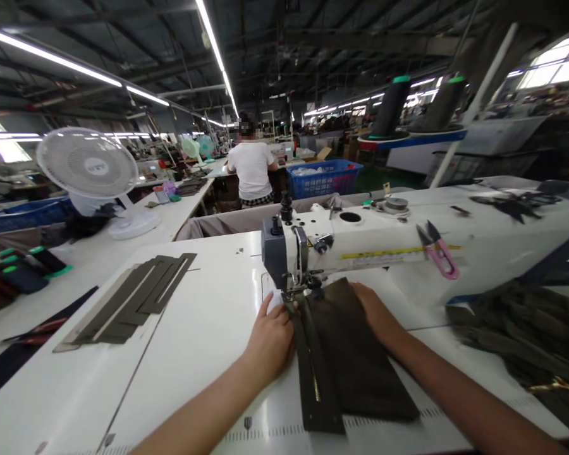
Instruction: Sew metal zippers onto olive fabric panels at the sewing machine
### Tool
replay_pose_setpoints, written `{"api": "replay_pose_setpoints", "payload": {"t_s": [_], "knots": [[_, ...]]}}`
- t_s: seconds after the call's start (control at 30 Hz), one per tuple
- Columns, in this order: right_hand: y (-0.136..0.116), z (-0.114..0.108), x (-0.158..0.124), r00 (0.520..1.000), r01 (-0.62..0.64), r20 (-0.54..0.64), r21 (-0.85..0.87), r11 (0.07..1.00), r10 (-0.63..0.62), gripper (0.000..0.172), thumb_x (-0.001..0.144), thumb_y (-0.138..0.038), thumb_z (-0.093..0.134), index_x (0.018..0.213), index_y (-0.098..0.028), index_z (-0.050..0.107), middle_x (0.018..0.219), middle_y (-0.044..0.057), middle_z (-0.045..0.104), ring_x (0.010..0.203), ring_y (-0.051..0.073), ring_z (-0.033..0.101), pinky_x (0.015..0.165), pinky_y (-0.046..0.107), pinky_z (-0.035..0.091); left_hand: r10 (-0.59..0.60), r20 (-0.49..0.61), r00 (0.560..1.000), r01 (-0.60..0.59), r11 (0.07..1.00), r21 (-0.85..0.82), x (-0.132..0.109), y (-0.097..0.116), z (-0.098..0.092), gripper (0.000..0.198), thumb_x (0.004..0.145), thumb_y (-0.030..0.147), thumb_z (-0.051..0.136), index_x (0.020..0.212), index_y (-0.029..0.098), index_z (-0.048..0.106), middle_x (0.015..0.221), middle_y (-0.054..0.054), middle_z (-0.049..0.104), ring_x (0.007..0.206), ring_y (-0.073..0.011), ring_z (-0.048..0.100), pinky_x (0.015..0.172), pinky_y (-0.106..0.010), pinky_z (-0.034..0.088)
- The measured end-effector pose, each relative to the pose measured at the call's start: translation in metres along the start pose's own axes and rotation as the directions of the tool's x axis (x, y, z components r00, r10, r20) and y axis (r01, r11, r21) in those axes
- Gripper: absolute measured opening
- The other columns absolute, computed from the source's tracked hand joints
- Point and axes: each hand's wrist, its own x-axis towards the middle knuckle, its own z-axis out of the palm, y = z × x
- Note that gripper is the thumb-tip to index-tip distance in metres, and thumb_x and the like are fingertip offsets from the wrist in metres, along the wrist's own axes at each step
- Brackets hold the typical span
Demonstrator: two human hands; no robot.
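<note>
A dark olive fabric panel (370, 373) with a zipper (312, 363) lies on the machine bed, its far end under the presser foot of the white sewing machine (360, 234). My left hand (272, 335) is at the panel's left edge beside the needle area, fingers bent and closed on the cloth. A small white piece (277, 298) shows by its index fingertip; I cannot tell whether it is held. My right hand (370, 309) grips the panel's far right edge, its fingertips hidden behind the fabric.
Cut olive strips (137, 300) are stacked at the left. Pink-handled snips (439, 253) rest on the machine arm. Dark cloth (521, 335) is heaped at the right. A white fan (95, 170), thread cones (389, 107), a blue basket (322, 179) and a seated person (251, 167) are beyond.
</note>
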Motion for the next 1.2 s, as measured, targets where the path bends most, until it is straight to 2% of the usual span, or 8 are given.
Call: {"api": "replay_pose_setpoints", "payload": {"t_s": [0.13,0.27,0.5,0.73,0.9,1.0,1.1,1.2], "knots": [[-0.011,-0.018,0.000,0.994,-0.086,-0.063,0.063,0.994,0.090,0.042,0.090,-0.038,0.027,0.096,-0.015,0.062,0.094,0.009,0.064,0.089,0.020,0.059,0.082,0.033,0.043,0.010,-0.016,1.000,-0.008,0.997,0.078,-0.003,0.005,0.006,0.024,0.077,0.008,0.047,0.096,0.013,0.061,0.095,-0.010,0.066,0.107,-0.0240,0.053,0.106,-0.051,0.024],[-0.022,-0.016,0.005,0.982,-0.170,-0.087,0.014,0.985,0.170,0.038,0.080,-0.046,0.046,0.095,-0.014,0.062,0.078,0.006,0.063,0.069,0.019,0.056,0.072,0.033,0.044,0.032,-0.055,0.998,-0.029,0.998,0.061,-0.007,0.005,0.003,0.022,0.077,0.007,0.044,0.088,0.014,0.061,0.098,-0.011,0.064,0.110,-0.0248,0.051,0.104,-0.051,0.029],[-0.028,-0.009,0.008,0.963,-0.261,-0.075,-0.007,0.965,0.259,0.013,0.074,-0.033,0.052,0.074,-0.020,0.051,0.069,0.001,0.060,0.062,0.016,0.055,0.063,0.029,0.041,0.020,0.005,1.000,-0.020,0.999,0.046,0.000,0.005,-0.003,0.021,0.074,0.010,0.043,0.086,0.014,0.059,0.091,-0.011,0.062,0.097,-0.0248,0.056,0.101,-0.051,0.032],[-0.018,-0.007,0.015,0.988,-0.117,0.040,-0.448,0.886,0.151,0.011,0.087,-0.025,0.042,0.089,-0.016,0.048,0.070,0.004,0.061,0.060,0.018,0.057,0.057,0.027,0.036,0.056,0.060,0.997,-0.064,0.988,0.138,0.010,0.006,-0.007,0.013,0.075,0.011,0.043,0.074,0.016,0.056,0.078,-0.008,0.058,0.083,-0.0233,0.053,0.094,-0.049,0.036],[-0.021,-0.016,0.015,0.996,-0.020,0.063,-0.542,0.840,0.064,0.013,0.086,-0.018,0.043,0.084,-0.013,0.055,0.075,0.011,0.062,0.074,0.026,0.056,0.067,0.035,0.037,0.010,0.009,1.000,-0.010,0.994,0.105,0.007,0.006,-0.004,0.014,0.076,0.009,0.043,0.073,0.017,0.054,0.077,-0.007,0.058,0.081,-0.0217,0.053,0.089,-0.045,0.040],[-0.043,-0.015,0.004,0.981,0.193,0.085,-0.501,0.844,-0.174,0.018,0.086,-0.014,0.040,0.087,-0.012,0.059,0.099,0.016,0.061,0.094,0.027,0.053,0.080,0.040,0.038,-0.058,-0.035,0.998,0.059,0.997,0.044,0.003,0.006,-0.002,0.014,0.078,0.009,0.042,0.077,0.016,0.054,0.080,-0.007,0.058,0.081,-0.0211,0.054,0.087,-0.044,0.042],[-0.067,0.003,-0.012,0.897,0.441,0.116,-0.306,0.844,-0.427,0.027,0.088,-0.015,0.036,0.101,-0.009,0.059,0.109,0.014,0.060,0.104,0.022,0.052,0.091,0.036,0.042,-0.128,-0.085,0.988,0.129,0.992,0.001,-0.001,0.004,0.001,0.012,0.079,0.011,0.044,0.087,0.013,0.053,0.087,-0.010,0.058,0.084,-0.0226,0.054,0.085,-0.045,0.044],[-0.079,0.026,-0.024,0.873,0.488,0.144,-0.225,0.843,-0.467,0.037,0.085,-0.008,0.030,0.110,-0.002,0.056,0.117,0.016,0.057,0.112,0.022,0.049,0.097,0.035,0.041,-0.104,-0.140,0.985,0.097,0.994,-0.053,-0.003,0.003,0.003,0.023,0.080,0.010,0.044,0.102,0.011,0.048,0.100,-0.012,0.057,0.094,-0.0234,0.054,0.090,-0.044,0.044]]}}
